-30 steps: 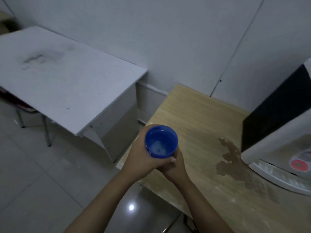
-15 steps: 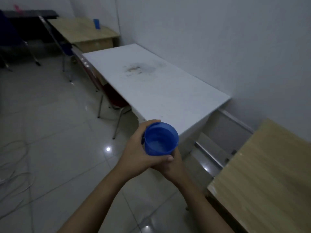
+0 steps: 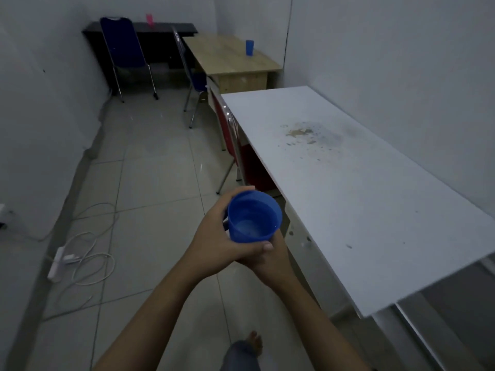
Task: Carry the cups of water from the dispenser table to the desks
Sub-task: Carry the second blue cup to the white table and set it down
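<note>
A blue cup [image 3: 253, 216] with water in it is upright in front of me, over the tiled floor. My left hand [image 3: 217, 238] wraps its left side and my right hand [image 3: 270, 259] cups it from below. A white desk [image 3: 348, 183] with a stain runs along the wall just right of the cup. Farther back stands a wooden desk [image 3: 225, 53] with another blue cup [image 3: 249, 47] on it. On a black desk [image 3: 139, 28] at the far wall sits a pink cup [image 3: 149, 19].
A red chair [image 3: 227, 135] is tucked at the white desk. Blue chairs [image 3: 123, 46] stand by the far desks. A white power strip [image 3: 57, 262] and loose cables [image 3: 91, 253] lie on the floor at left. My foot [image 3: 254, 341] shows at the bottom.
My view has swung left, away from the wooden dispenser table, and now looks down the room along the white desk. Both hands keep their hold on the blue cup.
</note>
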